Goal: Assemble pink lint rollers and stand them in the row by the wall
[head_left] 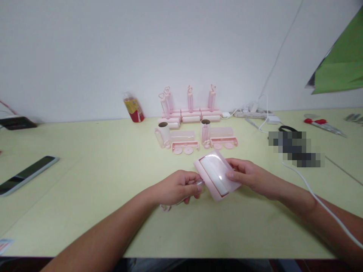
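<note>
Above the front part of the table, my right hand [246, 176] grips a pale pink plastic case [219, 160], its thumb on the glossy cover. The case is tilted, and a white roll [214, 174] shows through its long opening. My left hand [180, 187] is closed round a slim clear tube [200, 182] whose end points at the case's left side. A pink heart-shaped loop [165, 207] sticks out below that hand. Most of the tube is hidden by my fingers, and I cannot tell if it touches the case.
Behind my hands lie pink holder parts [185, 145], round discs [188, 150] and white rolls [164, 130]. Several pink cases [191, 119] with upright tubes [190, 101] line the wall. A snack packet [134, 108], phone [31, 173], power strip [252, 113], white cable [309, 189] and red-handled scissors [320, 121] surround them.
</note>
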Available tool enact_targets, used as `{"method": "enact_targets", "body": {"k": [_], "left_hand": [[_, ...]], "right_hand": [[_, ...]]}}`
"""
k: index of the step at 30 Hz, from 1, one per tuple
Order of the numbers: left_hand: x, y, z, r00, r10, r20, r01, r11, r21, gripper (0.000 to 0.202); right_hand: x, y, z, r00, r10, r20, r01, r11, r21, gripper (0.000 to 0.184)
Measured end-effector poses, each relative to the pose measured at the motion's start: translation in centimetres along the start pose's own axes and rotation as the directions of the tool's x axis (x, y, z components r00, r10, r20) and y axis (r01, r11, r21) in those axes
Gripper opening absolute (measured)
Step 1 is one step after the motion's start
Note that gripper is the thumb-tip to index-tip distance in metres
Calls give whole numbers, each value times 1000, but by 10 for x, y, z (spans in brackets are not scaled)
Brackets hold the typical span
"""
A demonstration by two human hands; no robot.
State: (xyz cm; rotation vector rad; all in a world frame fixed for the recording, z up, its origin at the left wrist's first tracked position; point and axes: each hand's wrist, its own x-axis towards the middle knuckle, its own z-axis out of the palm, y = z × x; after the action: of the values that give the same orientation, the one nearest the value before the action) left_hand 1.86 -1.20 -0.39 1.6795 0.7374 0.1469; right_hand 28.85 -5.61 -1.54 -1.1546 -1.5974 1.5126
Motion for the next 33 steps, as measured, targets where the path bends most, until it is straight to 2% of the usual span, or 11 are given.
{"method": "enact_targets", "body": {"k": [14,21,28,33], "left_hand": [[2,-5,0,1000,-1,19,1,1000,-7,23],[2,-2,2,1000,-16,24,17,999,-33,24],[0,0,1,998,-39,57,41,998,-49,24],[-3,3,1,995,-70,70,75,995,-71,24]], "right_hand": [[1,3,7,999,-11,30,9,999,47,55],[2,6,14,997,-15,73,11,999,53,58],[2,5,23,990,-65,122,65,998,2,56],[2,7,24,992,-37,121,32,999,44,56]]}}
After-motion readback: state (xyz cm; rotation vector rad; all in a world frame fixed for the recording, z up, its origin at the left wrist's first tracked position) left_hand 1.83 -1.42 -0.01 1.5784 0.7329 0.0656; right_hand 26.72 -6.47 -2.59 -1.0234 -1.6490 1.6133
